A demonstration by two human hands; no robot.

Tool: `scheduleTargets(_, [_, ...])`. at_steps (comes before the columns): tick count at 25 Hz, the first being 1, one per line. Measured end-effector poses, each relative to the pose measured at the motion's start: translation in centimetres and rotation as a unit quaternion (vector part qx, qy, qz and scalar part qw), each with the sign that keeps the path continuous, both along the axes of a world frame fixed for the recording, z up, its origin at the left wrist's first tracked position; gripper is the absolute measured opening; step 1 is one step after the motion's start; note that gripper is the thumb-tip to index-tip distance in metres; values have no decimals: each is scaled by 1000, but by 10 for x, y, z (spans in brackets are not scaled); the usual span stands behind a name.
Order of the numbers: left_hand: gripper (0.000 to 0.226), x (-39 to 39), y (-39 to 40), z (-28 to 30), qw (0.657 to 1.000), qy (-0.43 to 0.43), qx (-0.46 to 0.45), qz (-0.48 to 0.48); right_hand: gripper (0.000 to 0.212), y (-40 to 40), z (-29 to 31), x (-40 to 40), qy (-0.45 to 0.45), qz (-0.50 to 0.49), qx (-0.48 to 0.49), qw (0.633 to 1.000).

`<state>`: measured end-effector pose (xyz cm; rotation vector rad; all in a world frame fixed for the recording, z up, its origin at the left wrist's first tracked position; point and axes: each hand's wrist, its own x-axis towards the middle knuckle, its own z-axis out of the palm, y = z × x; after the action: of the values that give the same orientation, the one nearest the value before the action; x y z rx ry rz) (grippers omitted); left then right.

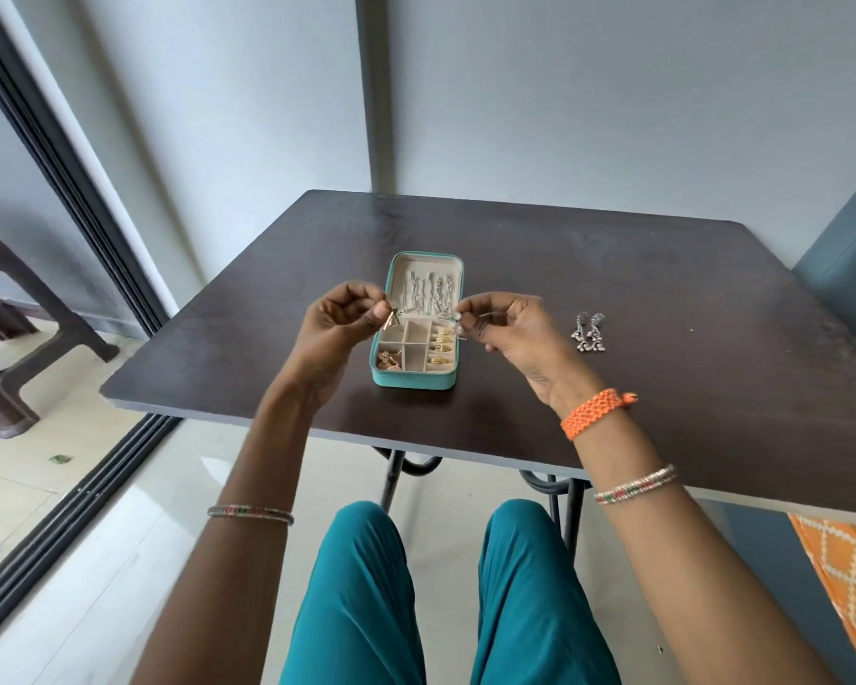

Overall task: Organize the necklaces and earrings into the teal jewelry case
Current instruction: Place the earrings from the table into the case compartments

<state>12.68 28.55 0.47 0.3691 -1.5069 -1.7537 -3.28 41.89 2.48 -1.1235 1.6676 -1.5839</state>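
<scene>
Teal jewelry case [418, 382] sits open on the dark table [663, 299], near its front edge, left of centre. Lid half on the far side has silver chains [428, 294] laid across it. Near half is a compartment grid: gold pieces [441, 346] in the right column, a small gold cluster [385, 360] in the near-left cell. Left hand [339, 321] hovers over the case's left edge, fingers curled, pinching a small gold earring [390, 319]. Right hand [507, 323] over the right edge, pinching a small silver piece [458, 322]; too small to tell what it is. Pair of silver dangle earrings [588, 333] lies on the table right of the case, apart from it.
</scene>
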Motion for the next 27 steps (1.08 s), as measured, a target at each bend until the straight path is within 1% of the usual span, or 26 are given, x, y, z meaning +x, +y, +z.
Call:
scheduleTargets(2, [12, -4, -9, -14, 1000, -18, 6, 15, 13, -20, -7, 3, 36, -4, 7, 999])
scheduleTargets(4, [15, -9, -17, -25, 999, -40, 11, 25, 13, -37, -15, 4, 68, 1, 5, 998])
scheduleTargets(7, [16, -19, -20, -36, 998, -45, 16, 35, 22, -53, -26, -3, 147, 18, 19, 989])
scheduleTargets(8, [17, -20, -19, -40, 998, -42, 12, 39, 26, -56, -28, -5, 175, 15, 27, 984])
scheduleTargets(10, [17, -22, -20, -46, 998, -30, 8, 46, 27, -64, -31, -8, 212, 3, 48, 976])
scheduleTargets(12, [18, -23, -23, -51, 998, -26, 12, 59, 23, -74, -34, -12, 230, -7, 70, 971])
scheduleTargets(14, [17, -22, -26, -52, 997, -26, 16, 64, 20, -84, -39, -16, 244, 7, 86, 966])
scheduleTargets(16, [17, -23, -27, -52, 998, -24, 14, 53, 23, -89, -37, -19, 254, 22, 104, 961])
scheduleTargets(18, [17, -24, -28, -50, 998, -24, 18, 51, 23, -90, -29, -21, 283, 22, 121, 951])
scheduleTargets(20, [16, -25, -30, -52, 998, -26, 26, 57, 18, -90, -24, -23, 301, 23, 113, 947])
scheduleTargets(23, [14, -25, -32, -55, 997, -36, 24, 59, 12, -86, -24, -24, 278, 55, 98, 954])
scheduleTargets(27, [14, -25, -31, -53, 997, -37, 21, 63, 11, -86, -29, -24, 330, 47, 129, 934])
